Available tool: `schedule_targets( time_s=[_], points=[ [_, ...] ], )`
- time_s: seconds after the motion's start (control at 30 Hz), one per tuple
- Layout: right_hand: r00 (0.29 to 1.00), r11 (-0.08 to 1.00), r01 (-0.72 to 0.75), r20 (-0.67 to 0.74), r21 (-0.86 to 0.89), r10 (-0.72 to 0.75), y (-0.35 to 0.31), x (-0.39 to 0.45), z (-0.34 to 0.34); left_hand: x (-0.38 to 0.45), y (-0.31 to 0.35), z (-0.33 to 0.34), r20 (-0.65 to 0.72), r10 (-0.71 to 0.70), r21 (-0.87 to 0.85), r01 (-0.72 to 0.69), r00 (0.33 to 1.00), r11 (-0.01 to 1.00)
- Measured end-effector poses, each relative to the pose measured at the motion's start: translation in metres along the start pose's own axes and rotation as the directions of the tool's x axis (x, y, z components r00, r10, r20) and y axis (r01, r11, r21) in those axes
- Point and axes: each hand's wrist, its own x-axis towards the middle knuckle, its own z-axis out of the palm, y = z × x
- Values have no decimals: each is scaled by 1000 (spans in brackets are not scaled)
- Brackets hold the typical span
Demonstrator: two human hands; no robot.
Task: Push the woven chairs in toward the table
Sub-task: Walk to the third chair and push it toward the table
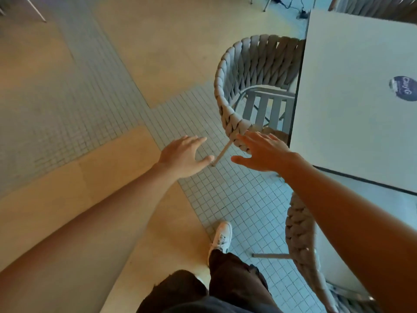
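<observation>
A grey woven chair (252, 64) stands at the left side of the white table (352, 98), its slatted seat partly under the tabletop. My right hand (264, 154) is spread open, fingertips at or just short of the near end of the chair's woven back; I cannot tell if they touch. My left hand (182, 157) hovers open over the tiled floor, left of the chair's rear leg and apart from it. A second woven chair (302, 233) sits at the table's near side, partly hidden by my right forearm.
A dark round logo (402, 88) marks the tabletop. My white shoe (222, 236) steps on the small-tile strip of floor. More chair legs (267, 3) and a cable (291, 5) lie at the far side; another woven chair (372, 7) stands beyond the table.
</observation>
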Motion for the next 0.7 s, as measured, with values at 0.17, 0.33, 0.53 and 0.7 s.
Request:
schedule_targets(
  time_s=[0.17,0.33,0.53,0.7],
  points=[
    [998,998,60,-15,-32,-61,10,54,-27,36,-22,-24,-14,-37,-4,37,999,999],
    [998,998,61,33,-32,-60,5,108,-49,67,-56,-39,-30,-54,-27,53,998,998],
    [999,999,40,36,-33,-39,-5,183,-65,121,-117,-56,-30,-11,6,11,999,1000],
    [997,998,-56,42,-30,57,-16,248,-83,180,-171,-83,-12,37,17,-37,999,999]
  ],
)
